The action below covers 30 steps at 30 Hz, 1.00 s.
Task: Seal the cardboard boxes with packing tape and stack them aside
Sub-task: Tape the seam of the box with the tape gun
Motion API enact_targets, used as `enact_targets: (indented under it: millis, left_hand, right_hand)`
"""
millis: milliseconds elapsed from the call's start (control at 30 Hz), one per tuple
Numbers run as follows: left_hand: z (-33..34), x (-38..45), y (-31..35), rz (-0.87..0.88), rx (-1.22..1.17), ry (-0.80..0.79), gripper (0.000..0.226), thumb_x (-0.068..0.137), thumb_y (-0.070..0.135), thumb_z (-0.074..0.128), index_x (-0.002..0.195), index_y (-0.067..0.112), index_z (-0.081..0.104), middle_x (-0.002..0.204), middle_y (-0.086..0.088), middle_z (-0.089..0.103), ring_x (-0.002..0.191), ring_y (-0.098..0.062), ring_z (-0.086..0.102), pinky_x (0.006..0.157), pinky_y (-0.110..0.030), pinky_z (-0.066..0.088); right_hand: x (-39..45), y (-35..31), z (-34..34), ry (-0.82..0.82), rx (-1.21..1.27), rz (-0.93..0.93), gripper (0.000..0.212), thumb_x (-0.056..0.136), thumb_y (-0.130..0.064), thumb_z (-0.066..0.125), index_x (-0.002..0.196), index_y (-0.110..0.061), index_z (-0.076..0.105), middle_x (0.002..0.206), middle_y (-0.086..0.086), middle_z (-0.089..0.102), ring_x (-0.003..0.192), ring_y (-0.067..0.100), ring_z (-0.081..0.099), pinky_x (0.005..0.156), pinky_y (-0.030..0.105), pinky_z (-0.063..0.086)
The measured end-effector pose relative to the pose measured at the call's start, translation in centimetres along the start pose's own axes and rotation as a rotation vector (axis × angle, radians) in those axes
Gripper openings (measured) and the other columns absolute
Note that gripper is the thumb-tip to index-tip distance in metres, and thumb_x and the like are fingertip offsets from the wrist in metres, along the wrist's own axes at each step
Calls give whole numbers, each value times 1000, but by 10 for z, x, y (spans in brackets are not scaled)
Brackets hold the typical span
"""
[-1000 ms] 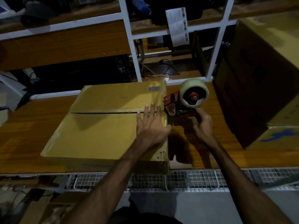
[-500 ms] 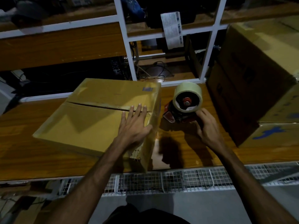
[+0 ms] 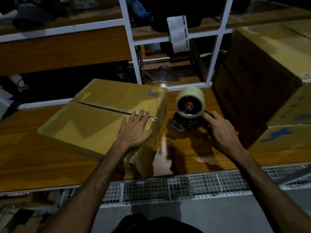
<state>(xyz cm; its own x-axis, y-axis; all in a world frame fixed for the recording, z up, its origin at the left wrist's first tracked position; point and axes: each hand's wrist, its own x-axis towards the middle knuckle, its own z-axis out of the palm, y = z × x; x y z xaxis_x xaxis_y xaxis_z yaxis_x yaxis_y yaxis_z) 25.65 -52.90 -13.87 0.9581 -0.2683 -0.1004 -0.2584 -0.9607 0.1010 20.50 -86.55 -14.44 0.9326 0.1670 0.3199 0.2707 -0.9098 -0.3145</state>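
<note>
My left hand [image 3: 134, 130] lies flat on the box [image 3: 107, 121], fingers spread, pinning the flaps by the open seam. The box sits askew on the counter [image 3: 33, 158]. My right hand [image 3: 222, 130] reaches the dispenser [image 3: 189, 113] just beside it, fingers loosely curled around its base, not yet gripping firmly. I should take the handle squarely and start tape over the box's near edge.
</note>
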Motion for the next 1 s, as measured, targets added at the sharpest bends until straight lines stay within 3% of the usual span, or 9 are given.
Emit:
enact_targets:
  millis: [200, 300, 467, 767, 1000]
  left_hand:
    - [2, 0, -2, 6, -3, 16, 86, 99, 62, 38, 167, 32, -6, 174, 4, -13, 161, -26, -9, 127, -62, -1]
    - [3, 0, -3, 6, -7, 19, 86, 99, 62, 38, 167, 33, -6, 174, 5, -13, 161, -25, -10, 127, -62, -2]
    - [5, 2, -4, 7, -8, 20, 87, 96, 64, 34, 166, 33, -8, 174, 5, -14, 161, -25, -11, 127, -63, -3]
    - [3, 1, -3, 16, -7, 10, 84, 100, 61, 37, 167, 32, -6, 175, 4, -11, 161, -26, -8, 127, -63, -1]
    - [0, -1, -2, 11, -25, 2, 83, 101, 59, 36, 167, 31, -5, 175, 4, -10, 161, -26, -8, 127, -63, -1]
  right_hand:
    - [-3, -35, 14, -81, -177, 24, 51, 107, -18, 54, 154, -31, 42, 132, 8, 54, 118, 29, 58, 98, 54, 48]
    - [-3, -50, 22, -105, -188, 125, 47, 105, -15, 54, 150, -27, 45, 134, 8, 52, 123, 28, 56, 104, 54, 44]
    - [17, -68, 37, -130, -190, 172, 35, 106, -23, 49, 141, -25, 46, 131, 11, 52, 120, 32, 56, 100, 56, 43]
    - [18, -70, 30, -151, -273, 124, 38, 103, -22, 57, 139, -24, 44, 130, 12, 51, 117, 33, 56, 96, 55, 45]
    - [-13, -79, -1, -100, -298, 203, 38, 105, -20, 52, 142, -23, 45, 130, 12, 50, 120, 34, 55, 99, 57, 43]
